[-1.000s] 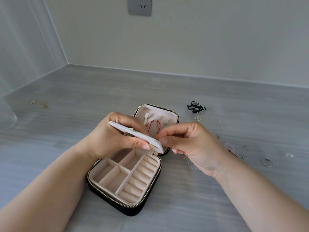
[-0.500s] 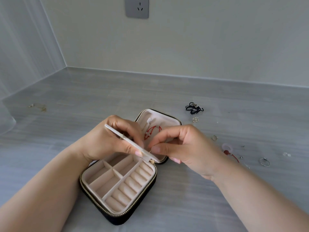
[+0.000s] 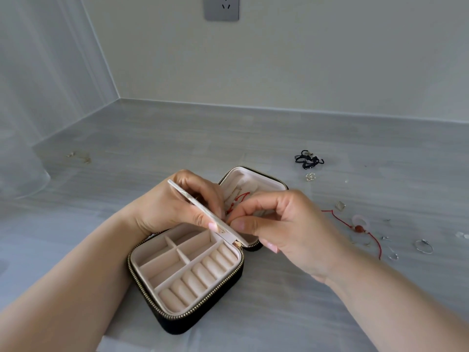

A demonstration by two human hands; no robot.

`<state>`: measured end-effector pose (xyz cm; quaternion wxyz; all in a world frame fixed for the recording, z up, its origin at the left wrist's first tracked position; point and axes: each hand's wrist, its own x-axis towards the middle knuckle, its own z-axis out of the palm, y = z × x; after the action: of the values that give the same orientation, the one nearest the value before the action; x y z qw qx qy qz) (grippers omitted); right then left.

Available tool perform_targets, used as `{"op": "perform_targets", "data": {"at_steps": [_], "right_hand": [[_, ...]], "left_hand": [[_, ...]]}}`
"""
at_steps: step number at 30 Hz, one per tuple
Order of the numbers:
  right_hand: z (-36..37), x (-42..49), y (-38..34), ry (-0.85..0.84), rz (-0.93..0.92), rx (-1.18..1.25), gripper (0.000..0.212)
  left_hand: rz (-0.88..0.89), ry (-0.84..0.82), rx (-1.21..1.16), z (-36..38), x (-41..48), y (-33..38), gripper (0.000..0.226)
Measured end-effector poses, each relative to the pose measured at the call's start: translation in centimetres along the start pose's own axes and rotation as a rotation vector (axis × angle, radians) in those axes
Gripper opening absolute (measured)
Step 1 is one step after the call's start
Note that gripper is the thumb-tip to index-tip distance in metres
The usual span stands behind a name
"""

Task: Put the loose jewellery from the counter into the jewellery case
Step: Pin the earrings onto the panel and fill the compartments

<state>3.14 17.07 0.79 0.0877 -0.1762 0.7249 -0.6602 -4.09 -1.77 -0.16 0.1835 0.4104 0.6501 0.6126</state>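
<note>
Left hand [image 3: 175, 207] gripping, right hand [image 3: 286, 224] pinching, the thin white flap [image 3: 182, 193] now stands steeper (black zipped jewellery case's [image 3: 203, 315] pocket ready for loading).

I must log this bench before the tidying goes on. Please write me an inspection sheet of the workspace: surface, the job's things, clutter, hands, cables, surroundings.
Surface: grey counter.
Job's things: case lies open, a red cord in its lid. Loose at the right: black cord, sparkly piece, red bracelet, silver ring.
Clutter: gold bits far left, too small to identify.
Hands: left hand grips the case's flap; right hand curls its fingers at the flap's edge, what it pinches is hidden.
Cables: nothing seen.
Surroundings: plain wall, socket.
</note>
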Motion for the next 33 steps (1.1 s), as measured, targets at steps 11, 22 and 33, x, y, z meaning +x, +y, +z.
{"op": "perform_targets", "data": {"at_steps": [11,22,33], "right_hand": [[-0.7,-0.1,-0.4,0.049,0.041,0.028,0.014],[-1.1,0.0,-0.4,0.175,-0.025,-0.104,0.015],[-1.6,0.9,1.4,0.169,0.063,-0.222,0.020]], "left_hand": [[-0.021,0.022,0.018,0.0,0.0,0.1,0.017],[-0.070,0.186,0.167,0.7,0.2,0.3,0.022],[-0.085,0.459,0.203,1.9,0.7,0.2,0.017]]}}
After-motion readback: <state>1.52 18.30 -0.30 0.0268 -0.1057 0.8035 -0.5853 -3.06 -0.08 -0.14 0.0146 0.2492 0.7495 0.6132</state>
